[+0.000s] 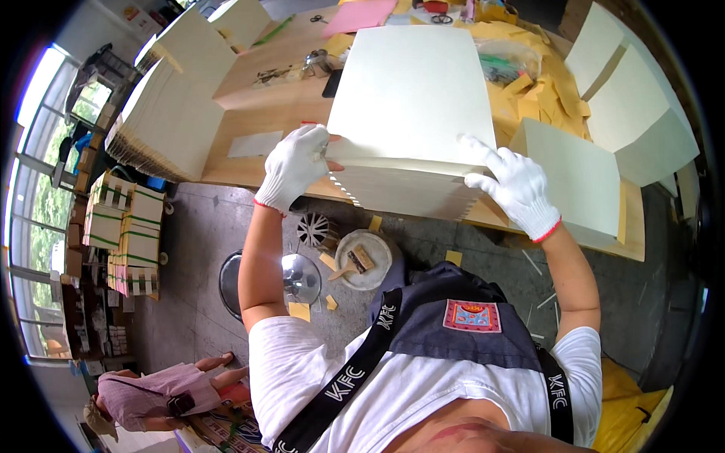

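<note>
Nearest to me, I am seeing a dark apron (453, 332) with black shoulder straps lying over a white shirt, and both bare forearms are rising from the lower edge toward the bench (249, 98). Just past the apron, on the grey floor (204, 226), a round white tub (365, 259) with a brush in it is sitting beside a shiny metal bowl (291, 278), with small yellow scraps scattered around them.

At the bench's near edge, both hands are wearing white knit gloves. The left hand (296, 166) is closing its grip on the left near corner of a stack of cream cardboard sheets (411, 113), fingers curled over the top and thumb pressing the side. The right hand (512, 187) is lying half open on the right near corner, forefinger stretched along the top edge, the other fingers bent against the side of the stack. The stack is resting at the front of the bench, between the two hands, its notched edges facing me and overhanging the rim a little.

To the right of it, another cream sheet (574, 177) is lying flat, and two more panels (642, 113) are leaning further right. Beyond, yellow paper offcuts (536, 90) are covering the bench. On the far left, a tall fanned pile of cream boards (170, 113) is standing, and scissors (319, 19) and a pink sheet (359, 15) are lying at the far edge.
</note>
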The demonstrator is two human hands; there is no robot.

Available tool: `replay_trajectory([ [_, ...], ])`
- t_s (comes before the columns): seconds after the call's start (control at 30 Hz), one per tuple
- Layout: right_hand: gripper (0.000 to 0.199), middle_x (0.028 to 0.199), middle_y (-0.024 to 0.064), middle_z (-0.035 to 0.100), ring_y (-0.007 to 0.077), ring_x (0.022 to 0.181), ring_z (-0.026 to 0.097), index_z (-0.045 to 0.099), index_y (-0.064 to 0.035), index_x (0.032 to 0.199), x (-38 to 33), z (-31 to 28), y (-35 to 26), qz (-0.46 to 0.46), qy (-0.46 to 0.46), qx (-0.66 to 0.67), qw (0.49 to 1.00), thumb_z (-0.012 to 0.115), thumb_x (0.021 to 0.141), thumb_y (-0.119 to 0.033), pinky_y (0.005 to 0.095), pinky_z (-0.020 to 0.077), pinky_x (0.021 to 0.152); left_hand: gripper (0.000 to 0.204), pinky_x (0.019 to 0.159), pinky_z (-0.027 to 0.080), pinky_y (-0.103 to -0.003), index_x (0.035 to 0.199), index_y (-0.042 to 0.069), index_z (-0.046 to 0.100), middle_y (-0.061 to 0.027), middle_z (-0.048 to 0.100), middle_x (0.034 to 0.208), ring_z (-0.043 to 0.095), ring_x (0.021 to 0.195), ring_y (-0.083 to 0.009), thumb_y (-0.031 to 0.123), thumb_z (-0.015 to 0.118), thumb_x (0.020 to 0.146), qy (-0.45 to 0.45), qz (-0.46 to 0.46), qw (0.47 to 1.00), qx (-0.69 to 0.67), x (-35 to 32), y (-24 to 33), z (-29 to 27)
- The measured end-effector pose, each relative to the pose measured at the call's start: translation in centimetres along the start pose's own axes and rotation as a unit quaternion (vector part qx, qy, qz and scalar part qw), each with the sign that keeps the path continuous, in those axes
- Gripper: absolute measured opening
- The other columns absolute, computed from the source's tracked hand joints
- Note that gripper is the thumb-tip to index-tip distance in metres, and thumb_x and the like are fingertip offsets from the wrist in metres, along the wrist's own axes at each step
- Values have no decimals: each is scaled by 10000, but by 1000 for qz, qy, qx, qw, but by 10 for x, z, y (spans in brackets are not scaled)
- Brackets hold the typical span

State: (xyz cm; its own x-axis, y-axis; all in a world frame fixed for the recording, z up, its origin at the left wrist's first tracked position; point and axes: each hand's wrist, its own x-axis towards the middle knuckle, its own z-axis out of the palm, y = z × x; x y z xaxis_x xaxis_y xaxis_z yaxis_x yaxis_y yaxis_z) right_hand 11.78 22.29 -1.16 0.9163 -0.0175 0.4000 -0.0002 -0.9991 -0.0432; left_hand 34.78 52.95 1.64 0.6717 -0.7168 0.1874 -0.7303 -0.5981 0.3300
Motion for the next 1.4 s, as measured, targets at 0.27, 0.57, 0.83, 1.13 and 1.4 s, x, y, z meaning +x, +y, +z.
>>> replay_trajectory([
  [0.27,594,719,37,515,184,644,578,571,-273,1461,-8,4,-7,-18,60,-21,998,715,896,-381,329,507,616,428,802,527,-362,1079,45,714,-100,686,970,667,884,-259,217,891,729,9,24,999,-36,-6,-2,-2],
  [0.57,604,751,24,540,180,672,580,584,-220,1446,-17,12,-3,-38,100,11,994,764,870,-243,320,484,623,418,783,525,-321,1100,28,747,-89,657,924,614,805,-221,170,898,736,-13,-9,998,-54,-2,-16,1],
  [0.83,581,736,13,540,173,657,583,594,-214,1429,-18,18,-2,-51,127,10,990,757,872,-257,316,485,608,414,740,523,-349,1109,41,752,-96,651,887,619,792,-247,146,887,731,2,42,999,-27,-3,-14,-2],
  [1.13,493,755,26,606,196,675,665,579,-159,1396,-25,30,3,-36,150,36,987,672,929,-287,343,531,583,413,805,553,-394,1127,113,737,-127,713,1018,675,927,-345,110,847,729,118,136,969,168,-6,47,-10],
  [1.4,591,894,97,656,285,844,688,468,-231,1510,-130,37,34,34,145,125,981,596,980,-458,423,546,744,292,793,562,-368,1030,51,764,-116,750,986,713,887,-300,37,819,743,116,454,872,-143,15,293,79],
])
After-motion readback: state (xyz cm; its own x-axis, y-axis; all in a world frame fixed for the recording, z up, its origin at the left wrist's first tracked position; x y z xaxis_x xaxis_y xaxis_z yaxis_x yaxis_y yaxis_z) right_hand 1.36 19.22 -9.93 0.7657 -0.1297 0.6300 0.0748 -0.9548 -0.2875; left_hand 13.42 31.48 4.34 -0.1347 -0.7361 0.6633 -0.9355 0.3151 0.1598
